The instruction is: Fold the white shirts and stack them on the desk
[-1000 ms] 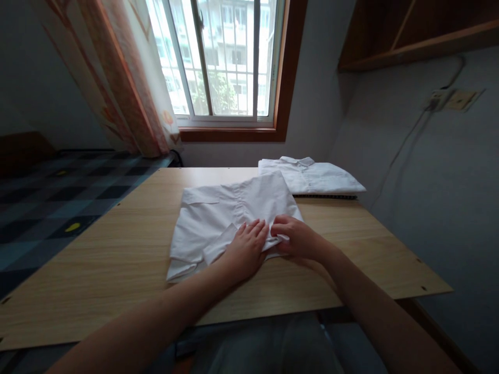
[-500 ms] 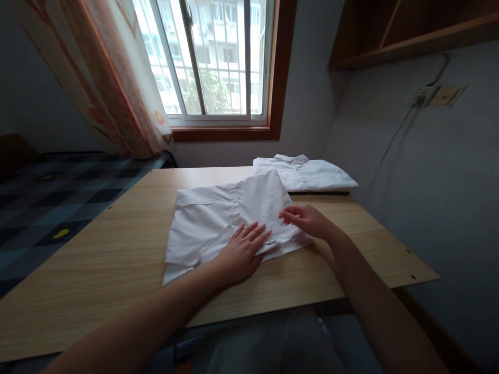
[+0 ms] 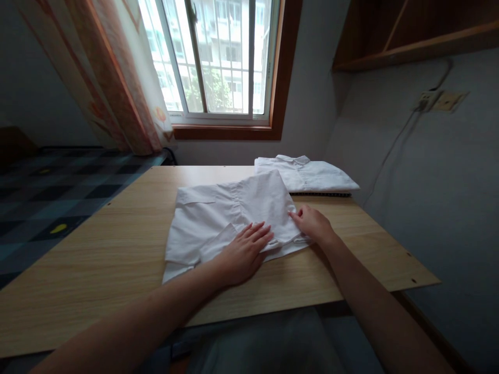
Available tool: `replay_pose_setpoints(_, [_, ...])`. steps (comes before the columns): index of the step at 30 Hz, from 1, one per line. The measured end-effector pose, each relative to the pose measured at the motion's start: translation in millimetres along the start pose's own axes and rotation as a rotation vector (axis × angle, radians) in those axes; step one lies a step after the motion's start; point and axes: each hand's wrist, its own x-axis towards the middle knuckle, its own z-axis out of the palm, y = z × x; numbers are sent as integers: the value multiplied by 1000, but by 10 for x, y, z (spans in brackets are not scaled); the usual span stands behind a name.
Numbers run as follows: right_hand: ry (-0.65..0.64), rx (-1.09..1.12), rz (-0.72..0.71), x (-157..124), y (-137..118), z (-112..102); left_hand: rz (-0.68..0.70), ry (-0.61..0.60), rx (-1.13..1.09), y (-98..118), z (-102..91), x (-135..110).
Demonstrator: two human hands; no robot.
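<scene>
A white shirt (image 3: 202, 218), partly folded and creased, lies on the wooden table (image 3: 97, 265) in front of me. My left hand (image 3: 247, 252) rests flat on its near part, fingers stretched out over the cloth. At the shirt's right edge, my right hand (image 3: 312, 223) pinches the fabric between thumb and forefinger, its other fingers curled in. Behind it, a second white shirt (image 3: 307, 175) sits neatly folded with its collar up top, on something thin with a black edge.
A bed with a checked cover (image 3: 78, 192) stands left of the table. Beyond are a barred window (image 3: 218, 62) and a patterned curtain (image 3: 113, 78). On the right wall are a socket (image 3: 429, 99) with a cable and a wooden shelf (image 3: 421, 47).
My right hand has moved slightly right and down, from over the cloth to the shirt's right edge, and closed on it. My left hand stays flat in nearly the same place.
</scene>
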Motion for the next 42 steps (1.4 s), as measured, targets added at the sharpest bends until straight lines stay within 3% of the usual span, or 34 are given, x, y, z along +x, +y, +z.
replay_pose_setpoints(3, [-20,-35,18,-12,9,-39,3,-1,11,18,-7,3])
replay_pose_setpoints(6, [-25,-47,-53,-30,17,-76,-5,-33,22,25,-4,-3])
replay_pose_setpoints(12, [11,48,-93,-59,20,-130,-3,-82,40,23,13,-24])
replay_pose_setpoints(19, [-71,122,-113,-46,46,-119,31,-61,14,6,41,-36])
replay_pose_setpoints(27, [-126,-100,-53,-71,-11,-117,-13,-166,0,90,-25,-49])
replay_pose_setpoints(33, [-311,-337,-12,-192,-69,-308,-25,-249,12,215,-34,-140])
replay_pose_setpoints(37, [-409,-380,-116,-281,-107,-453,48,-381,-115,310,-265,-256])
replay_pose_setpoints(39, [-373,-396,-135,-271,-140,-541,78,-399,-194,276,-485,-260])
replay_pose_setpoints(42, [-171,-402,-142,-150,-326,-662,19,-205,-230,5,-797,-99])
